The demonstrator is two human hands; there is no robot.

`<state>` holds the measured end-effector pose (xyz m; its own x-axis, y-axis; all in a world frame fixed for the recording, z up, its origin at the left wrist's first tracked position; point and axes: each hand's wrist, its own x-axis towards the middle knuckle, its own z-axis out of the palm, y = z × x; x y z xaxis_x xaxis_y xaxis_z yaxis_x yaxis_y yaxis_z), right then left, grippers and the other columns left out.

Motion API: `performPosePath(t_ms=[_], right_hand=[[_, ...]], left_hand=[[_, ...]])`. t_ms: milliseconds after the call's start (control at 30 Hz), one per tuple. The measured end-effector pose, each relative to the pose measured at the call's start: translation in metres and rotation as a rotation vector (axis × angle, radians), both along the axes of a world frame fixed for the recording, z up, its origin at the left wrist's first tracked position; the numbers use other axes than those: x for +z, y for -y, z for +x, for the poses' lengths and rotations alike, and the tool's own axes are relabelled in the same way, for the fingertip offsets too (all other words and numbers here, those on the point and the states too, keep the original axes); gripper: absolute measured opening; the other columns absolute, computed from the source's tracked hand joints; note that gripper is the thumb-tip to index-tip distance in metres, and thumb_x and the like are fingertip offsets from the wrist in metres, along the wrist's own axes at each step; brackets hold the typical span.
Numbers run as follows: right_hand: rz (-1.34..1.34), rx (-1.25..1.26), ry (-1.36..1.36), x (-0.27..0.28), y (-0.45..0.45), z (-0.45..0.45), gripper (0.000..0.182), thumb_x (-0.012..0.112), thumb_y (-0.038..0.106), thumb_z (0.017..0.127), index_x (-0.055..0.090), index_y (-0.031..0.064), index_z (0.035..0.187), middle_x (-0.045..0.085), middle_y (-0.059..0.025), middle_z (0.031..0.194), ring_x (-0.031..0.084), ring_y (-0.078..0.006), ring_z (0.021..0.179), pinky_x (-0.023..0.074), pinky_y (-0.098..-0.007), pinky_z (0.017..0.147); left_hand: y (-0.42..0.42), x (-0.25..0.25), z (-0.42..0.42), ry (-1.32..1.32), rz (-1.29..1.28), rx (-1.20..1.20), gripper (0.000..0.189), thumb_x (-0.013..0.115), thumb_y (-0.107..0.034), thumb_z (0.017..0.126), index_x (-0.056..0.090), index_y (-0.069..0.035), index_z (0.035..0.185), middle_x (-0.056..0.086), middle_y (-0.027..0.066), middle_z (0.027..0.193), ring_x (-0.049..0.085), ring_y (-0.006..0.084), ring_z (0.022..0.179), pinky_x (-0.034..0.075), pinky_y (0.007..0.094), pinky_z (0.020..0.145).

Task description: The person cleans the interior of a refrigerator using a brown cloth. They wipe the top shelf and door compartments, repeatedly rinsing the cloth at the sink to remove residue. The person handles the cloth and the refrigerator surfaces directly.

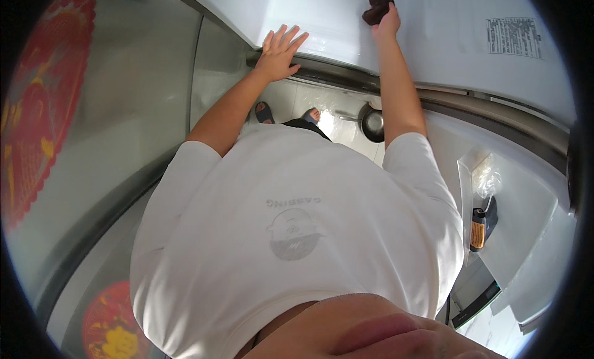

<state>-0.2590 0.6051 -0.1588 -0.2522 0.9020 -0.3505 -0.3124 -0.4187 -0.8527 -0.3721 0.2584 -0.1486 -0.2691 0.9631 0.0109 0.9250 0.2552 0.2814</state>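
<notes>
My right hand (389,24) is closed around a crumpled dark brown cloth (378,8), held at the white inner surface (334,15) of what looks like a refrigerator compartment. My left hand (280,57) has its fingers spread and holds nothing. Its palm is at the dark grey edge strip (334,73) of that compartment, with the fingertips over the white surface. Part of the cloth is hidden by my right fingers.
Right of me is an open white door with a clear bin (464,206) holding a dark bottle (478,229). A printed label (515,37) is on the white wall. A frying pan (372,123) lies on the tiled floor. Red decorations (46,103) cover the grey panel at left.
</notes>
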Motion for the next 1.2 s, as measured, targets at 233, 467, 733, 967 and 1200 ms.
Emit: performPosePath(t_ms=[233,467,733,967,1200], right_hand=[[-0.390,0.229,-0.769,0.010,0.044,0.027,0.046,0.045,0.043,0.102,0.060,0.0057,0.123,0.066,-0.0158,0.119,0.062,-0.0325,0.106,0.0542,-0.0483,0.093],[-0.104,0.376,-0.541,0.082,0.119,0.010,0.046,0.047,0.044,0.106,0.066,0.0042,0.120,0.070,-0.0100,0.116,0.064,-0.0251,0.107,0.0505,-0.0402,0.100],[0.746,0.230,0.093,0.090,0.138,0.035,0.033,0.069,0.009,0.095,0.065,0.0025,0.127,0.065,-0.0102,0.135,0.057,-0.0212,0.130,0.0415,-0.0349,0.113],[-0.057,-0.251,-0.470,0.078,0.187,0.076,0.038,0.054,0.026,0.107,0.061,0.0038,0.137,0.062,-0.0071,0.137,0.055,-0.0210,0.130,0.0409,-0.0361,0.113],[0.043,-0.575,-0.430,0.108,0.285,0.156,0.031,0.051,0.025,0.107,0.065,0.0061,0.127,0.068,-0.0037,0.123,0.063,-0.0176,0.116,0.0473,-0.0326,0.105]], left_hand=[[-0.039,-0.002,0.011,0.457,0.125,0.123,0.076,0.070,-0.039,0.096,0.034,-0.018,0.160,0.032,0.0130,0.164,0.028,0.0368,0.152,0.022,0.0513,0.125],[-0.141,0.056,0.053,2.304,0.647,0.533,0.069,0.031,-0.055,0.109,0.045,0.000,0.148,0.049,0.0155,0.150,0.045,0.0337,0.141,0.032,0.0481,0.122],[-0.175,0.049,0.043,2.623,0.842,0.391,0.047,0.028,-0.032,0.111,0.052,-0.008,0.143,0.059,0.0096,0.139,0.054,0.0333,0.130,0.046,0.0487,0.110],[-0.164,0.049,0.102,2.564,0.450,0.253,0.038,0.045,-0.026,0.108,0.057,-0.004,0.136,0.063,0.0087,0.134,0.059,0.0292,0.122,0.049,0.0426,0.105],[-0.079,0.068,0.211,2.189,0.220,0.139,0.041,0.049,-0.029,0.109,0.067,0.004,0.125,0.070,0.0107,0.122,0.066,0.0223,0.112,0.051,0.0354,0.100]])
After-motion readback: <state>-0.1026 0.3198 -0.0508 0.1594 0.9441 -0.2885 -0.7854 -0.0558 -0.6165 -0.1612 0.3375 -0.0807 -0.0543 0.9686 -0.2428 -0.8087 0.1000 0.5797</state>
